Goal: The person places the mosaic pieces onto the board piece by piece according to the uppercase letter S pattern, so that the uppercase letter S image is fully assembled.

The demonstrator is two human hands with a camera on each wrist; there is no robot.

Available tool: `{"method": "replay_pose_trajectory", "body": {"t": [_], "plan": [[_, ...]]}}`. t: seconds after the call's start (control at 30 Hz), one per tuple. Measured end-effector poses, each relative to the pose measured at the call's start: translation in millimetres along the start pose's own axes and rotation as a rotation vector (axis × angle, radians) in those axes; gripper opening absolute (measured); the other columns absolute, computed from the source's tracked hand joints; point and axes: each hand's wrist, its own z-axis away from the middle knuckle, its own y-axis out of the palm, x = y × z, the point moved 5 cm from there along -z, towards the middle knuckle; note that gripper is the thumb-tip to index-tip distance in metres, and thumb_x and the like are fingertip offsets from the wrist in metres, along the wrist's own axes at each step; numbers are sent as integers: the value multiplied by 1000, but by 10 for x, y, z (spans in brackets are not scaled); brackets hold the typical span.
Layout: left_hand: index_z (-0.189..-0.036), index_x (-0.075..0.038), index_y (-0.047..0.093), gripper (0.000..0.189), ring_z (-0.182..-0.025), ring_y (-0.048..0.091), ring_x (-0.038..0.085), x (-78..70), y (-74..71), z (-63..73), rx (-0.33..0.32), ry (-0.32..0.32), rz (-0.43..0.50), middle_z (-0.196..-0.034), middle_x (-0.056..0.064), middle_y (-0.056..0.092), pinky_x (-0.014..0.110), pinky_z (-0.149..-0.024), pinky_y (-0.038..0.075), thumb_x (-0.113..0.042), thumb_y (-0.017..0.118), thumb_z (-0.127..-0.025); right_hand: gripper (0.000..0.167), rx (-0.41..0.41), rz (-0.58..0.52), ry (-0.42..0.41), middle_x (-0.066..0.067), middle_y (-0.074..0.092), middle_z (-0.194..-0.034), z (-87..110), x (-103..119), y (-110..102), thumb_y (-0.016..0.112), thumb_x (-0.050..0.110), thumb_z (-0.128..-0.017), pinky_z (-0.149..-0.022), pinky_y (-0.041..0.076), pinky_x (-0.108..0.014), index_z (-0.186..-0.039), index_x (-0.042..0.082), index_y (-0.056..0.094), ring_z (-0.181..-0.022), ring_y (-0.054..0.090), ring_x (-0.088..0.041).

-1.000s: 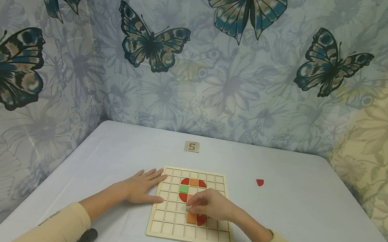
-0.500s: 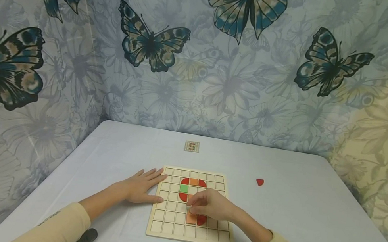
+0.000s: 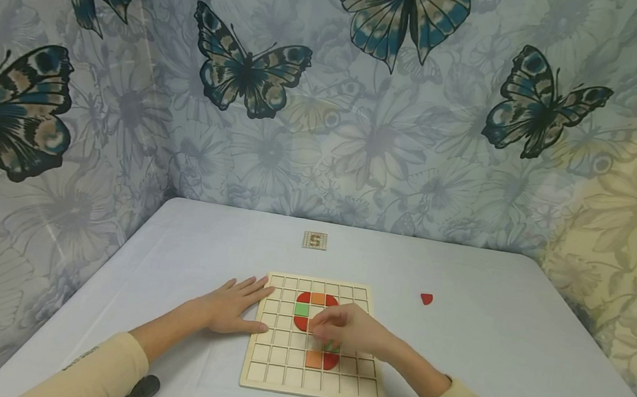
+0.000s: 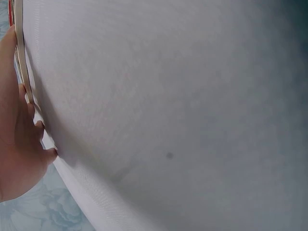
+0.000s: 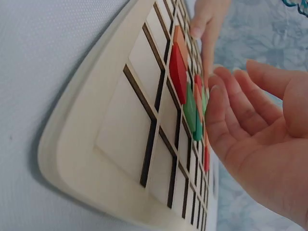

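My left hand (image 3: 232, 308) lies flat with fingers spread against the left edge of the wooden grid board (image 3: 274, 377). My right hand (image 3: 352, 332) hovers over the board's middle, fingers relaxed and slightly curled, fingertips beside a green tile (image 3: 331, 346). Just nearer lie an orange tile (image 3: 313, 359) and a red piece (image 3: 331, 361).

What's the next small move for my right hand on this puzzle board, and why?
Probably lift the right hand clear of the wooden board and reach for the loose red piece on the table. A green piece already sits in a cell under its relaxed fingers, and the left hand steadies the board's edge.
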Motion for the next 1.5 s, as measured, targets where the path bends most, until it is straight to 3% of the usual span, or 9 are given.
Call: {"method": "replay_pose_trajectory", "body": {"t": [0.27, 0.53, 0.7, 0.93, 1.1, 1.5], "plan": [[-153, -20, 22, 87, -142, 15, 31, 8, 8, -3, 0, 3, 3, -158, 4, 14, 57, -110, 13, -72, 41, -87, 40, -54, -194, 94, -10, 67, -100, 24, -107, -178, 61, 30, -95, -83, 52, -35, -117, -4, 62, -92, 63, -24], [-154, -21, 22, 88, -143, 15, 29, 26, 19, -15, 2, -11, 1, -158, 3, 14, 56, -110, 12, -73, 41, -86, 51, -181, -385, 90, -16, 63, -110, 42, -195, -504, 56, 26, -98, -89, 49, -32, -128, -15, 48, -105, 59, -30], [-153, -21, 22, 88, -143, 15, 29, 36, 26, -23, 1, -15, -3, -158, 2, 14, 56, -110, 13, -74, 40, -86, 55, -293, -436, 96, -18, 61, -116, 87, -266, -739, 55, 26, -99, -89, 49, -30, -133, -16, 43, -106, 60, -25], [-153, -22, 22, 88, -143, 15, 28, 47, 40, -27, 0, -17, -3, -158, 2, 14, 55, -110, 13, -75, 39, -86, 55, -379, -477, 59, -21, 57, -124, 150, -380, -994, 49, 22, -102, -91, 47, -28, -137, -17, 34, -112, 58, -26], [-153, -21, 22, 87, -142, 15, 30, 36, 32, -21, -4, -4, -3, -158, 3, 13, 56, -110, 13, -73, 40, -86, 54, -449, -504, 50, -16, 60, -120, 177, -467, -1144, 49, 20, -102, -91, 47, -27, -138, -17, 33, -107, 61, -19], [-153, -23, 22, 88, -143, 15, 29, 52, 55, -33, -8, -15, 0, -159, 2, 13, 55, -110, 13, -75, 39, -85, 53, -543, -525, 71, -6, 61, -111, 299, -681, -1427, 46, 19, -103, -90, 47, -25, -141, -15, 29, -106, 61, -16]]}}
